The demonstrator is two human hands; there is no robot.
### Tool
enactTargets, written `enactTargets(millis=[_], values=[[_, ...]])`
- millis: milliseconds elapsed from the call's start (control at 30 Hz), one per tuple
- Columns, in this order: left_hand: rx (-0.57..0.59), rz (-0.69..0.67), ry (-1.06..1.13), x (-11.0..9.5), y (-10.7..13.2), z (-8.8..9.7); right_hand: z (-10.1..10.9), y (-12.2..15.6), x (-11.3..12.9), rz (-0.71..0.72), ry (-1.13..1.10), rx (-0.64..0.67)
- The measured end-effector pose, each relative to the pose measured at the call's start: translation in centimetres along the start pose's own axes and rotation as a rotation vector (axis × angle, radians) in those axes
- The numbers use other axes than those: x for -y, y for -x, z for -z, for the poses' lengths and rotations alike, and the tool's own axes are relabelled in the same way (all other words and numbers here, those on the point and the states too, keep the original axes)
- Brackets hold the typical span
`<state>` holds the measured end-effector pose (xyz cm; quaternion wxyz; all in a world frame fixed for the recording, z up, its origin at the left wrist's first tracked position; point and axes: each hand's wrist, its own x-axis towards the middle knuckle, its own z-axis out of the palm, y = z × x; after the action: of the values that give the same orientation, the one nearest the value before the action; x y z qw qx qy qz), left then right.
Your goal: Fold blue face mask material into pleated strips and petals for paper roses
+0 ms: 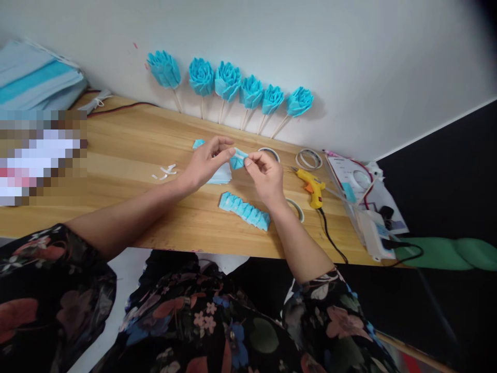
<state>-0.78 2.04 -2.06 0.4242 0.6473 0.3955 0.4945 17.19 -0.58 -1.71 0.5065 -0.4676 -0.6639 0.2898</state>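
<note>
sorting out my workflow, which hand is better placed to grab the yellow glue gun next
Probably the right hand: it is nearer the yellow glue gun, which lies to its right. The left hand is farther away, across the folded blue piece. The right hand holds that piece, though.

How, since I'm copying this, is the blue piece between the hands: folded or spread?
Folded: the blue piece shows slanted edges and crease lines.

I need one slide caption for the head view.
Left hand and right hand hold a blue piece before six flowers.
</note>
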Motion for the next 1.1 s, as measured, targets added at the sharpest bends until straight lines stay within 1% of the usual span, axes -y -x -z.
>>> enactTargets(millis=[67, 133, 233, 333, 467, 533, 633, 767, 1100], values=[[0.057, 0.059, 0.026, -0.3, 0.1, -0.1, 0.0, -0.1, 0.0, -0.017, -0.011, 0.015], [0.073, 0.082, 0.052, -0.7, 0.3, -0.2, 0.1, -0.1, 0.0, -0.024, -0.016, 0.039], [0.053, 0.09, 0.076, -0.9, 0.4, -0.3, 0.1, -0.1, 0.0, -0.029, -0.04, 0.111], [0.038, 0.078, 0.041, -1.1, 0.4, -0.4, 0.2, 0.0, -0.1, -0.044, -0.026, 0.178], [0.034, 0.025, -0.084, -1.2, 0.4, -0.5, 0.1, 0.1, -0.3, -0.034, 0.01, 0.171], [0.039, 0.02, -0.097, -1.2, 0.5, -0.5, 0.2, 0.0, -0.2, -0.031, 0.024, 0.165], [0.054, 0.036, -0.037, -0.9, 0.5, -0.5, 0.3, -0.1, 0.0, -0.042, 0.042, 0.161], [0.091, 0.066, 0.061, -0.6, 0.4, -0.4, 0.4, -0.2, 0.1, -0.054, 0.009, 0.177], [0.147, 0.131, 0.167, -1.2, 0.4, 0.0, 0.5, -0.3, 0.0, -0.045, -0.063, 0.196]])
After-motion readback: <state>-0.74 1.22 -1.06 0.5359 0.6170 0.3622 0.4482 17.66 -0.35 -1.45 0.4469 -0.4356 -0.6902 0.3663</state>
